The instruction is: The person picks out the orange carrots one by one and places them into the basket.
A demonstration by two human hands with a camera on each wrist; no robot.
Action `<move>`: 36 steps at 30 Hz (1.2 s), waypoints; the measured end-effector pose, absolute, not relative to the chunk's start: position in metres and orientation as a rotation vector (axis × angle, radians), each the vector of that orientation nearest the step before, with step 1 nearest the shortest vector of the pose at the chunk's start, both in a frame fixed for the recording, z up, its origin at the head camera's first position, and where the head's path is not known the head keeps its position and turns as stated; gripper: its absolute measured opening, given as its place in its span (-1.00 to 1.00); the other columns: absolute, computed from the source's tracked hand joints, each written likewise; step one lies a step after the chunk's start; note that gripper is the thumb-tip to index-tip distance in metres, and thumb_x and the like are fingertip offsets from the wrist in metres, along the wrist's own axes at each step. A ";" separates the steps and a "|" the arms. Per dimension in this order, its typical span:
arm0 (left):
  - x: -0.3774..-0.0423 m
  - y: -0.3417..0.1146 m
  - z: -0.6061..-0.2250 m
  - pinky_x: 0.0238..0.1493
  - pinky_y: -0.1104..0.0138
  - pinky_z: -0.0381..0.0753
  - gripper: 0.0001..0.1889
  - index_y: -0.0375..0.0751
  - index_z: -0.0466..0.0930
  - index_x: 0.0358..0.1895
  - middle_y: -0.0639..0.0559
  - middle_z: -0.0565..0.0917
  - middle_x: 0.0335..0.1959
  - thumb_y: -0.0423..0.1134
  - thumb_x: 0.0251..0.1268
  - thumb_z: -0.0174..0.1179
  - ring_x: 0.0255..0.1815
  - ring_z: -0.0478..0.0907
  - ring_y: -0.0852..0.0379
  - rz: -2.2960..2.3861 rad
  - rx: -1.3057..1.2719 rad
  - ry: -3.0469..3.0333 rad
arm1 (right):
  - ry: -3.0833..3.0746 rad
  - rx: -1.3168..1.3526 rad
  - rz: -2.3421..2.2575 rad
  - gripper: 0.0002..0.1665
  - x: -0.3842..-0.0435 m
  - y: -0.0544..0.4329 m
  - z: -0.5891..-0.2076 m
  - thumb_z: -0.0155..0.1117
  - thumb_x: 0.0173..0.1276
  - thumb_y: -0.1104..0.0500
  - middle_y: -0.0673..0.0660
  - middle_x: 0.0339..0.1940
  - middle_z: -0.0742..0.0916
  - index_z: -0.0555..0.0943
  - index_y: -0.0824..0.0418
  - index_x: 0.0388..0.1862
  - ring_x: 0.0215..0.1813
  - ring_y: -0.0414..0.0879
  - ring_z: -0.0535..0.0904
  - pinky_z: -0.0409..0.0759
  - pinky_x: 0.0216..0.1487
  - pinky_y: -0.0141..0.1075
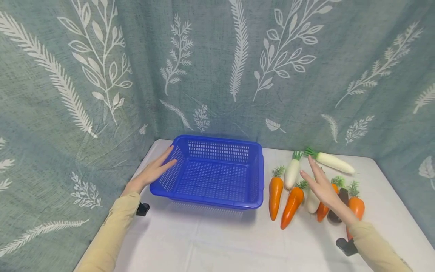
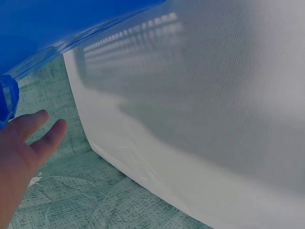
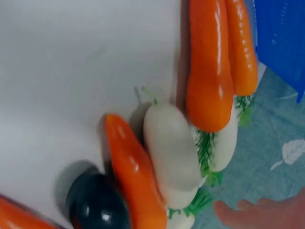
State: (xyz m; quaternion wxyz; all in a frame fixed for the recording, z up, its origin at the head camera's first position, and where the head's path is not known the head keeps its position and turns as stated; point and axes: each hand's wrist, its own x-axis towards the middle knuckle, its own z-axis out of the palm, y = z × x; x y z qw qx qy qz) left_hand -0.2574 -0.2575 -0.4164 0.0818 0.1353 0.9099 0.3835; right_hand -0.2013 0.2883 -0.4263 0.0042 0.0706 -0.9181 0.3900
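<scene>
A blue plastic basket (image 1: 217, 181) with slotted walls stands on the white table. My left hand (image 1: 153, 172) is at its left side, fingers straight and holding nothing; whether it touches the rim is unclear. In the left wrist view, that hand (image 2: 24, 152) shows beside the blue basket (image 2: 62, 24). My right hand (image 1: 323, 189) hovers, fingers extended, over a group of vegetables. Several orange carrots (image 1: 276, 194), white radishes (image 1: 292, 174) and a dark eggplant (image 1: 334, 217) lie there. A white radish (image 3: 170, 143), carrot (image 3: 209, 67) and eggplant (image 3: 97, 202) fill the right wrist view.
One white radish (image 1: 334, 163) lies at the back right, near the curtain. The white table (image 1: 210, 241) extends in front of the basket. A green curtain (image 1: 210, 68) with a white leaf pattern hangs behind and at both sides.
</scene>
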 end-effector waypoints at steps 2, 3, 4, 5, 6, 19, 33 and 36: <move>-0.257 -0.257 -0.417 0.43 -0.25 -0.16 -0.23 -0.05 -0.26 0.59 -0.08 -0.19 0.60 0.18 0.52 -0.17 0.56 -0.23 -0.25 1.156 0.395 2.710 | -2.866 0.217 1.265 -0.11 -0.201 0.284 -0.427 -0.14 0.56 -0.19 0.33 0.59 -0.11 -0.29 0.08 0.61 0.53 0.40 -0.22 -0.18 0.34 0.43; -0.257 -0.257 -0.418 0.43 -0.25 -0.16 -0.23 -0.06 -0.26 0.59 -0.09 -0.19 0.60 0.18 0.52 -0.17 0.56 -0.23 -0.25 1.161 0.396 2.708 | -2.859 0.213 1.282 -0.11 -0.202 0.282 -0.428 -0.14 0.56 -0.19 0.32 0.59 -0.10 -0.29 0.07 0.61 0.53 0.39 -0.21 -0.17 0.35 0.43; -0.257 -0.257 -0.418 0.43 -0.25 -0.16 -0.23 -0.07 -0.26 0.59 -0.10 -0.19 0.60 0.17 0.53 -0.17 0.56 -0.23 -0.25 1.167 0.399 2.705 | -2.851 0.211 1.305 -0.11 -0.202 0.280 -0.428 -0.14 0.56 -0.19 0.31 0.60 -0.11 -0.29 0.06 0.61 0.53 0.39 -0.20 -0.16 0.35 0.42; -0.257 -0.257 -0.418 0.44 -0.24 -0.17 -0.23 -0.08 -0.26 0.59 -0.11 -0.19 0.60 0.16 0.53 -0.17 0.56 -0.24 -0.26 1.171 0.402 2.703 | -2.844 0.206 1.329 -0.11 -0.202 0.278 -0.429 -0.14 0.56 -0.19 0.28 0.60 -0.11 -0.29 0.05 0.61 0.53 0.39 -0.19 -0.16 0.36 0.41; -0.257 -0.256 -0.419 0.44 -0.24 -0.17 -0.23 -0.09 -0.25 0.59 -0.12 -0.19 0.60 0.17 0.53 -0.17 0.56 -0.23 -0.26 1.174 0.404 2.704 | -2.838 0.203 1.346 -0.11 -0.202 0.277 -0.429 -0.14 0.56 -0.20 0.27 0.60 -0.12 -0.29 0.06 0.61 0.53 0.40 -0.17 -0.14 0.36 0.41; -0.258 -0.252 -0.429 0.49 -0.13 -0.21 -0.26 -0.31 -0.17 0.56 -0.26 -0.14 0.57 0.05 0.56 -0.15 0.56 -0.24 -0.24 1.245 0.426 2.758 | -2.728 0.085 1.745 -0.12 -0.201 0.247 -0.435 -0.13 0.59 -0.10 0.44 0.56 -0.08 -0.38 0.03 0.60 0.50 0.43 -0.03 0.05 0.41 0.28; -0.258 -0.251 -0.433 0.47 -0.14 -0.11 -0.28 -0.40 -0.10 0.53 -0.37 -0.05 0.53 -0.03 0.54 -0.08 0.52 -0.13 -0.34 1.225 0.407 2.847 | -2.719 -0.121 1.784 -0.07 -0.199 0.227 -0.450 -0.03 0.53 -0.12 0.49 0.51 0.10 -0.27 0.07 0.62 0.48 0.36 0.10 0.13 0.42 0.21; -0.257 -0.249 -0.433 0.47 -0.13 -0.09 -0.28 -0.40 -0.08 0.53 -0.36 -0.03 0.53 -0.04 0.53 -0.07 0.52 -0.10 -0.34 1.219 0.408 2.860 | -2.714 -0.128 1.761 -0.09 -0.200 0.224 -0.455 0.02 0.53 -0.07 0.51 0.48 0.14 -0.20 0.15 0.61 0.47 0.37 0.14 0.17 0.41 0.19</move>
